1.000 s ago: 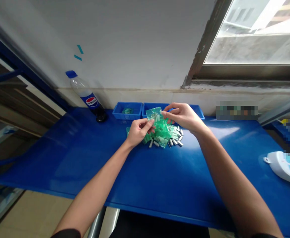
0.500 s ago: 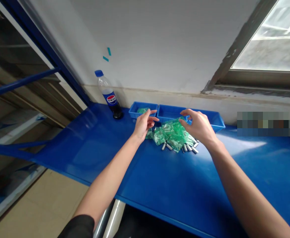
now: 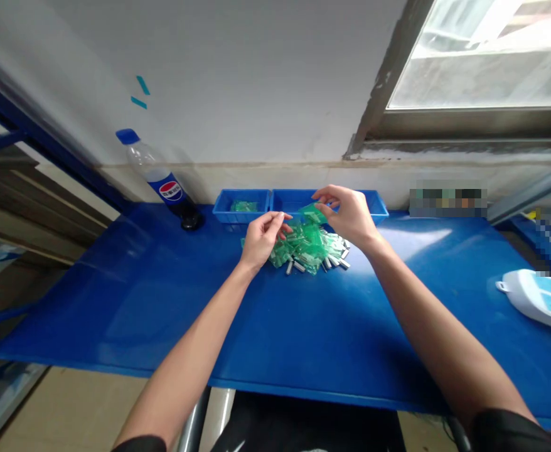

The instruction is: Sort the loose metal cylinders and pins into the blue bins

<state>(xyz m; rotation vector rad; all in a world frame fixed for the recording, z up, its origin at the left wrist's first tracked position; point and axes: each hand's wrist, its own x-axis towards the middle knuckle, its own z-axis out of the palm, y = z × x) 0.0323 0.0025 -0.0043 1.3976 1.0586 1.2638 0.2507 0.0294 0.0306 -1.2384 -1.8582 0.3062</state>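
A heap of clear green plastic packets lies on the blue table, with small silver metal pieces along its near edge and right side. My right hand is above the heap's right, thumb and fingers pinching a green packet. At the heap's left, my left hand has its thumb and forefinger together, the other fingers curled; anything between them is too small to make out. Behind the heap stands a row of blue bins: the left bin holds green packets, and my right hand partly hides the right bin.
A cola bottle with a blue cap stands at the back left of the blue table, near the wall. At the right lies a white case with light-blue panels. Blurred patches cover items at the back right.
My view has swung right, bringing the white case into sight. My right hand has lifted a green packet from the heap. My left thumb and forefinger have come together.
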